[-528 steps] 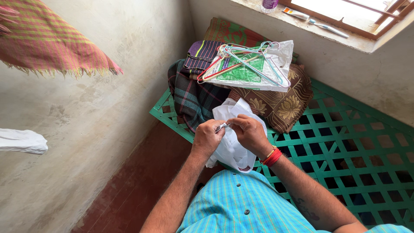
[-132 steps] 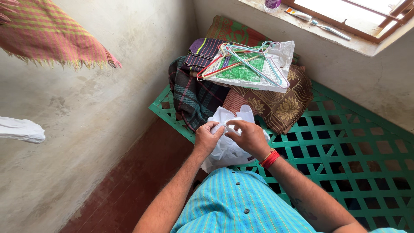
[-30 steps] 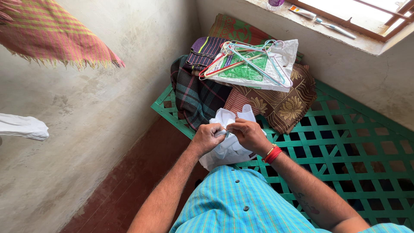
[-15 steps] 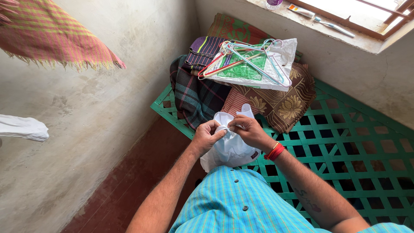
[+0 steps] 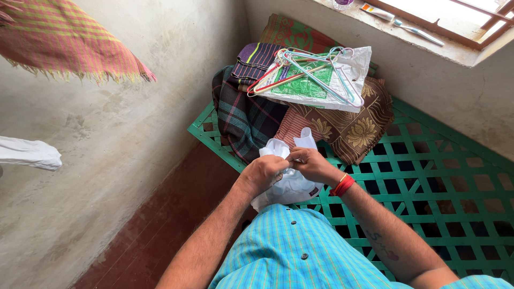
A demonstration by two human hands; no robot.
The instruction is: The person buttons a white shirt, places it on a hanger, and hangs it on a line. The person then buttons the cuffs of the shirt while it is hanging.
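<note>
A white garment [image 5: 292, 184] hangs bunched between both my hands, just above the near corner of a green lattice bed frame [image 5: 428, 176]. My left hand [image 5: 262, 172] is closed on its upper edge from the left. Pinching the same edge from the right is my right hand [image 5: 312, 163], which wears red and gold bangles at the wrist. The two hands touch each other over the cloth, and the lower part of the garment droops toward my blue striped shirt.
Folded dark plaid and brown flowered cloths [image 5: 300, 115] lie piled on the bed's far end. On them rests a white-and-green bag [image 5: 316, 85] topped with several coloured hangers [image 5: 300, 67]. A pink checked cloth [image 5: 64, 43] and a white cloth [image 5: 29, 154] hang at left. The windowsill [image 5: 412, 40] holds small items.
My hands have drawn closer together and slightly lower, gathering the white garment's top edge tighter. The pile on the bed has not moved.
</note>
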